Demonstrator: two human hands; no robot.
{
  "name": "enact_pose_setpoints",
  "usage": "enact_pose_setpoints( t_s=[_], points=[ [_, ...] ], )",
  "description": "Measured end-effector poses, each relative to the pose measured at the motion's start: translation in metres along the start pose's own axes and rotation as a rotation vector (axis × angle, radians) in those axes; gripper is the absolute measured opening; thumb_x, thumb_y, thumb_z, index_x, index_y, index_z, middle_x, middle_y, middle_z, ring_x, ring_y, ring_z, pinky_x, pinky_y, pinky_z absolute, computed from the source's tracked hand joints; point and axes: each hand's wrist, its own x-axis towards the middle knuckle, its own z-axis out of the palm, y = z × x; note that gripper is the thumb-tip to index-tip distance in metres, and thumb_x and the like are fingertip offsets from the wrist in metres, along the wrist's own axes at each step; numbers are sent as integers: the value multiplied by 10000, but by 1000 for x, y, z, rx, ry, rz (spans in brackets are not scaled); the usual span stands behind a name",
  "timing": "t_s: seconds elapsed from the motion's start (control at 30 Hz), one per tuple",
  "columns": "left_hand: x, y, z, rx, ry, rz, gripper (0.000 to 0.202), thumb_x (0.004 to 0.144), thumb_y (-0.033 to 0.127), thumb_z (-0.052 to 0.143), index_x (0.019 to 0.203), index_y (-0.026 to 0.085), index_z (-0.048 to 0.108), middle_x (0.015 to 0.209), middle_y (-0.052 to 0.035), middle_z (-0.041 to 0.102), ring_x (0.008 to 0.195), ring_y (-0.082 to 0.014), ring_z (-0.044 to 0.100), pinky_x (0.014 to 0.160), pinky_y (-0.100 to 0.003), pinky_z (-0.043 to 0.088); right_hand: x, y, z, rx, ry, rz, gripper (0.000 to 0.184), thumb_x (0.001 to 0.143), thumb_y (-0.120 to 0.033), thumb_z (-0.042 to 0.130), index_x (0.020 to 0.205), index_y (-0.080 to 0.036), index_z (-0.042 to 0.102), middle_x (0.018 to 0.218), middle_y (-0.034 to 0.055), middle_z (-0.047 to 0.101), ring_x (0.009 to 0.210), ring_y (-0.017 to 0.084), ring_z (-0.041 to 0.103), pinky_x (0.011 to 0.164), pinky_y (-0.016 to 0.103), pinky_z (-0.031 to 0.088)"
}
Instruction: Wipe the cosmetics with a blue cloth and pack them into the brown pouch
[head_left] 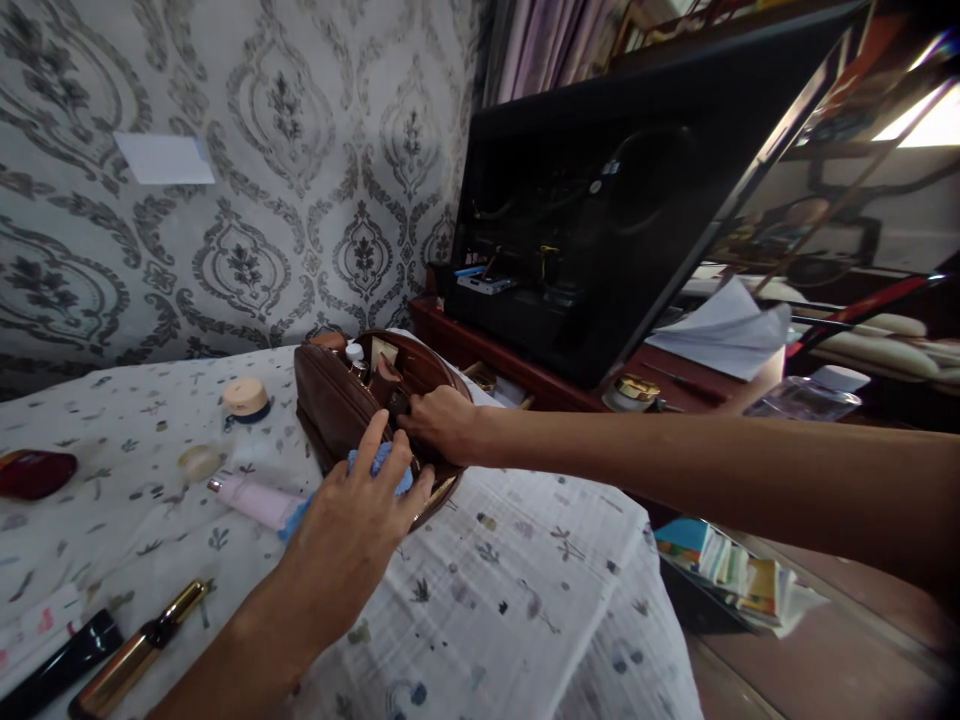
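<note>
A brown leather pouch lies open on a cloth-covered table, with small bottles standing inside it. My left hand rests against the pouch's near side, fingers stretched over a blue cloth that it presses there. My right hand reaches in from the right, its fingers curled at the pouch's opening around a small dark item that I cannot make out.
Cosmetics lie scattered on the left: a pink tube, a round cream jar, a pale disc, a red case, a gold and black tube. A black monitor stands behind on a wooden shelf.
</note>
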Motion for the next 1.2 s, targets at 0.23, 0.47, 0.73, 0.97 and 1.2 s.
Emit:
enact_pose_setpoints(
  t_s=[0.23,0.47,0.73,0.97,1.2],
  points=[
    [1,1,0,-22,-24,-19,465,866,133,636,1311,266,617,1387,-155,577,1402,-419,416,811,-441,604,-7,-9,-4,-18,10,-35,215,932,-143,570,1102,-113,699,1122,164,707,1081,273,670,785,306,558],
    [0,3,0,8,1,-16,452,859,105,621,1288,246,636,1376,-173,587,1383,-429,437,761,-419,614,-5,-8,1,-3,39,57,264,962,-145,507,1177,-119,657,1200,198,644,996,244,694,772,304,561],
    [0,3,-5,34,0,-20,494,826,69,618,1279,265,649,1357,-161,602,1375,-425,449,721,-391,635,-4,1,4,42,66,14,387,916,-214,625,1295,-142,590,1316,207,559,1078,254,661,824,310,564],
    [1,4,-6,84,-5,-12,512,823,62,591,1284,278,646,1351,-160,589,1374,-418,435,666,-352,634,-21,15,-3,96,49,-139,270,983,-169,513,1196,-98,663,1269,185,604,984,231,673,801,306,542],
    [2,0,0,88,30,22,536,825,60,560,1301,299,614,1370,-149,559,1382,-420,419,650,-331,630,-28,14,10,2,141,-167,248,984,-243,536,905,-110,729,1144,170,625,1035,276,611,805,346,487]
  ],
)
